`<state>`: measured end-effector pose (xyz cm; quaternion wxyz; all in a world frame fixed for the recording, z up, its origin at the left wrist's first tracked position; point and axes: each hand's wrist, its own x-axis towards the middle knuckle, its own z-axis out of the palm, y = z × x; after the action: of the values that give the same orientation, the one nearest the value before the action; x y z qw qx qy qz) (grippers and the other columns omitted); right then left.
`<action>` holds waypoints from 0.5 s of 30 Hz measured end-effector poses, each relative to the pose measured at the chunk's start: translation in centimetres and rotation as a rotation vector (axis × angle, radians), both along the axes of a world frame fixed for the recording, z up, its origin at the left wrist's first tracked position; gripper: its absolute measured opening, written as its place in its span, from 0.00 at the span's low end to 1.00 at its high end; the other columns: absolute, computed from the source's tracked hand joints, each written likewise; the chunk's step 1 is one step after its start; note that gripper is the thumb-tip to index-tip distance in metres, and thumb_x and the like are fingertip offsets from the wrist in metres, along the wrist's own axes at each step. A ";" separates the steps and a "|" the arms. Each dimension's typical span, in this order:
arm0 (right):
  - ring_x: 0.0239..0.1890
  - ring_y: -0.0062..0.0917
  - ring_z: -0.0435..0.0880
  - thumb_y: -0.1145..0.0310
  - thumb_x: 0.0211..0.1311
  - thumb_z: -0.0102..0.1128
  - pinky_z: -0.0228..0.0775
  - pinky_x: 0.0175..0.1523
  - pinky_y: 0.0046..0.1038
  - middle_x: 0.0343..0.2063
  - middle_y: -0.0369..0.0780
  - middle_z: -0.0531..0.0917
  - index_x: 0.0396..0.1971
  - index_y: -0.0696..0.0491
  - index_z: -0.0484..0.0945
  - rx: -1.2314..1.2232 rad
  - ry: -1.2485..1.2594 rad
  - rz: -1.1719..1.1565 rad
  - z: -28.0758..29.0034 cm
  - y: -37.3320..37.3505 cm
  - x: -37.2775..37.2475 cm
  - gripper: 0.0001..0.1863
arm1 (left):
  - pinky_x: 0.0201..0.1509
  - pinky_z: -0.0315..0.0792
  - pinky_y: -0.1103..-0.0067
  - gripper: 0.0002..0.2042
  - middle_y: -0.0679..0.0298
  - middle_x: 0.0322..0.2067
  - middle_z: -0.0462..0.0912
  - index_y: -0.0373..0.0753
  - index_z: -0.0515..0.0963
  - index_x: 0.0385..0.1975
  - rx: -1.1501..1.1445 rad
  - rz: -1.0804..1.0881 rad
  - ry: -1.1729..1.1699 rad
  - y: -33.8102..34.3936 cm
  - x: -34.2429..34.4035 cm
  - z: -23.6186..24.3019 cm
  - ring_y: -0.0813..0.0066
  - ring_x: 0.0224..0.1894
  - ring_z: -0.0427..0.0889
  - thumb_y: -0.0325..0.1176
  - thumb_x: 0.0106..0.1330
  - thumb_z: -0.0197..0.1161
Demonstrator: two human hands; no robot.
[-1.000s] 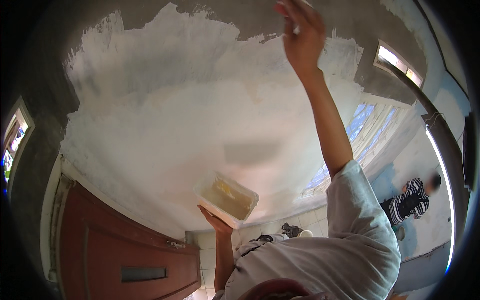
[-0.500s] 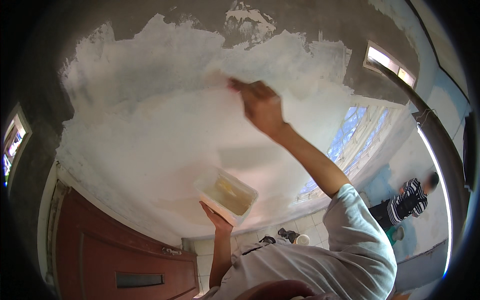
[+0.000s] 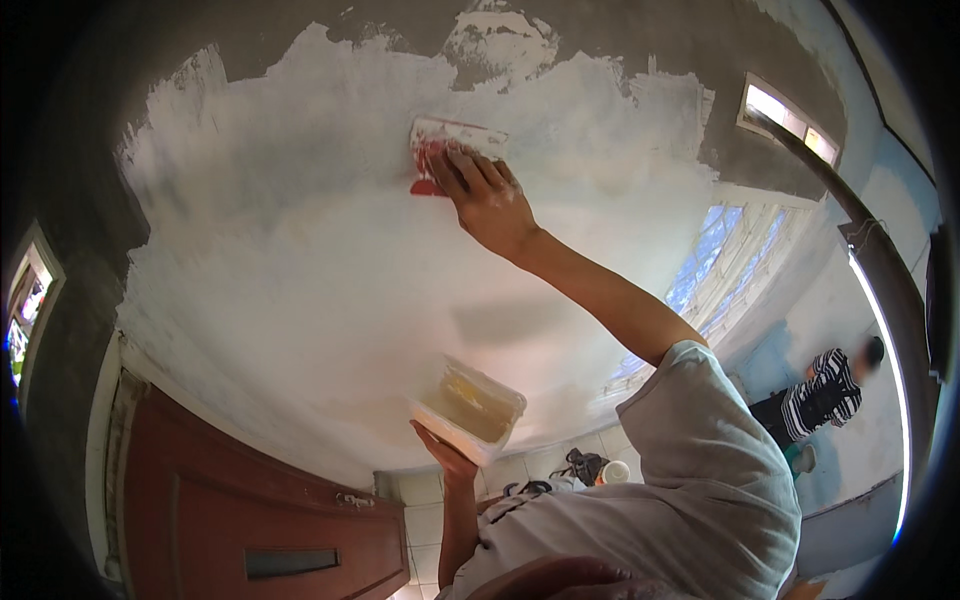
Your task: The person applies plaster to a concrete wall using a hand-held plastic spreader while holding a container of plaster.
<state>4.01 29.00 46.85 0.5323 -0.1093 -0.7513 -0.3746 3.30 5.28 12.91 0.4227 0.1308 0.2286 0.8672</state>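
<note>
My right hand [image 3: 490, 205] is raised to the wall, its fingers closed on a red putty spreader [image 3: 432, 152] smeared with white. The spreader lies against the whitish coated wall [image 3: 290, 240], near the upper part of the coat. Lower down, my left hand [image 3: 450, 462] supports a white rectangular plastic tub [image 3: 455, 432] from beneath and the side. The tub is tilted, so its inside shows, with pale and yellowish paste along the walls. Part of my left hand is hidden behind the tub.
Bare grey plaster [image 3: 620, 30] borders the coat above. A reddish-brown door [image 3: 210, 500] is at lower left, a barred window [image 3: 705, 260] at right. On the tiled floor stands a white bucket [image 3: 613, 472] beside dark items. A person [image 3: 815, 395] in stripes is at far right.
My right hand has turned and moved slightly left and down, and the spreader now shows its broad face against the wall. The tub has shifted a little right and down in view.
</note>
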 end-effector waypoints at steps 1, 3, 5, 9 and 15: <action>0.47 0.36 0.84 0.76 0.56 0.60 0.80 0.49 0.37 0.54 0.44 0.81 0.58 0.51 0.80 -0.060 -0.077 0.050 -0.3 -0.6 0.7 0.26 | 0.73 0.62 0.68 0.37 0.63 0.68 0.64 0.44 0.55 0.74 0.000 0.022 -0.001 -0.3 -0.4 -0.2 0.66 0.68 0.66 0.67 0.77 0.31; 0.44 0.31 0.84 0.79 0.56 0.60 0.81 0.48 0.33 0.54 0.35 0.83 0.55 0.44 0.82 -0.247 -0.151 0.213 1.0 -1.6 2.5 0.25 | 0.73 0.61 0.69 0.37 0.63 0.68 0.64 0.44 0.55 0.74 0.005 0.041 0.004 -0.7 -1.0 0.0 0.66 0.68 0.66 0.66 0.77 0.30; 0.40 0.30 0.84 0.82 0.54 0.58 0.80 0.45 0.32 0.48 0.31 0.86 0.50 0.43 0.84 -0.140 -0.014 0.305 5.7 -2.6 3.8 0.24 | 0.73 0.62 0.69 0.37 0.63 0.68 0.64 0.43 0.55 0.74 0.037 -0.033 -0.228 -1.8 -1.7 0.7 0.66 0.68 0.66 0.65 0.78 0.28; 0.39 0.39 0.85 0.80 0.62 0.57 0.80 0.40 0.39 0.44 0.39 0.87 0.52 0.46 0.83 -0.075 0.328 0.176 16.5 1.6 5.4 0.20 | 0.73 0.62 0.68 0.37 0.63 0.68 0.64 0.43 0.55 0.74 0.087 -0.025 -0.112 -1.1 -1.9 -1.2 0.65 0.68 0.66 0.66 0.77 0.30; 0.41 0.37 0.86 0.78 0.51 0.63 0.84 0.38 0.38 0.45 0.40 0.84 0.57 0.47 0.79 -0.177 0.130 0.057 9.8 0.6 1.5 0.29 | 0.78 0.52 0.59 0.46 0.48 0.74 0.52 0.33 0.39 0.77 0.304 -0.056 -0.358 0.1 -2.2 -0.8 0.53 0.73 0.60 0.47 0.72 0.63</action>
<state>5.49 29.58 56.69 0.5785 -0.1586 -0.7483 -0.2834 1.15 5.37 12.14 0.4557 0.0435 0.0132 0.8890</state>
